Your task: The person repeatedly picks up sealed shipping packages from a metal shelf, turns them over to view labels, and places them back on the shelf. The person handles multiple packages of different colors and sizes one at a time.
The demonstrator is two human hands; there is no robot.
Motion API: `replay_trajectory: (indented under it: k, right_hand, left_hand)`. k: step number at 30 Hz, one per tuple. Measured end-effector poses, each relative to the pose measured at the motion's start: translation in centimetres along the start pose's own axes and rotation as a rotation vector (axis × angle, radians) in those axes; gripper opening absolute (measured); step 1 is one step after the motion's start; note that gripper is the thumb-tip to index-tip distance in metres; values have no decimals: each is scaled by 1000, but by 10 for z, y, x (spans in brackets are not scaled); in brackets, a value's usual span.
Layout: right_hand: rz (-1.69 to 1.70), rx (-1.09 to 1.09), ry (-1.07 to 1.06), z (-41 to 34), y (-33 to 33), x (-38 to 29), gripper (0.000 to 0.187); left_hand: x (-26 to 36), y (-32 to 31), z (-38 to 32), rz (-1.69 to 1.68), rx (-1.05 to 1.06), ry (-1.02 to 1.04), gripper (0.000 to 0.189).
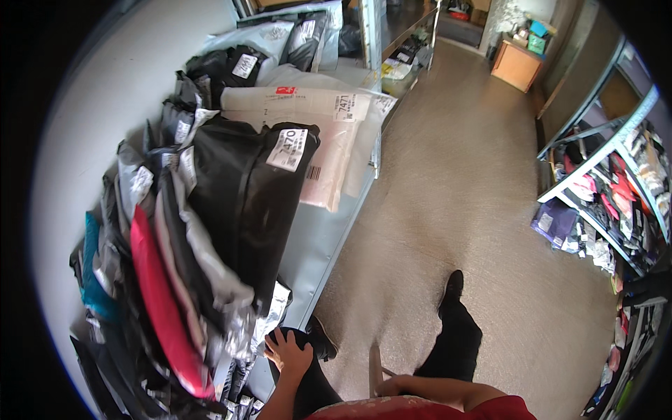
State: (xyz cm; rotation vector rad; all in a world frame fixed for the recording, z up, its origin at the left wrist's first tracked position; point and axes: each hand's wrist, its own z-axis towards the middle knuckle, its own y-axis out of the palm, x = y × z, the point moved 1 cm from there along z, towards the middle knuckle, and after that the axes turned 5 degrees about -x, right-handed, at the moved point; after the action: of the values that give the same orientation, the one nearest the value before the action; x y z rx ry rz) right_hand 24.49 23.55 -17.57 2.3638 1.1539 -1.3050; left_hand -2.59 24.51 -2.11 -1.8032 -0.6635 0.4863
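Observation:
My left hand (289, 353) rests on my left knee with its fingers spread and holds nothing. Close beside it, on a grey metal shelf (336, 226), packed plastic mailer bags stand in a row. Among them are a large black bag (226, 178) with a white label, a red bag (163, 310) and a teal bag (93, 268). My right hand (389, 386) is low in front of my red top, against a narrow brown bar (375, 367), perhaps part of a stool. Its fingers are mostly hidden, so its grip on the bar is unclear.
A pale flat package (294, 107) juts from the shelf towards the aisle floor (430, 184). Opposite, metal racks (588, 163) hold many small bagged goods, with a purple bag (554, 223) by the rack's edge. A wooden cabinet (517, 65) stands at the far end.

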Motion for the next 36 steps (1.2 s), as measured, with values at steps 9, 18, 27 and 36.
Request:
replay_trajectory:
  k: [9, 18, 27, 36]
  right_hand:
    - [87, -190, -136, -12, -46, 24, 28]
    - [182, 52, -58, -100, -139, 98, 26]
    - [182, 369, 281, -209, -240, 133, 56]
    - [75, 233, 253, -206, -230, 141, 60]
  left_hand:
    - [26, -28, 63, -333, -292, -241, 56]
    - [49, -36, 63, -108, -542, -311, 61]
    - [192, 65, 21, -468, -972, 593, 69]
    - [242, 62, 61, -394, -924, 699, 65]
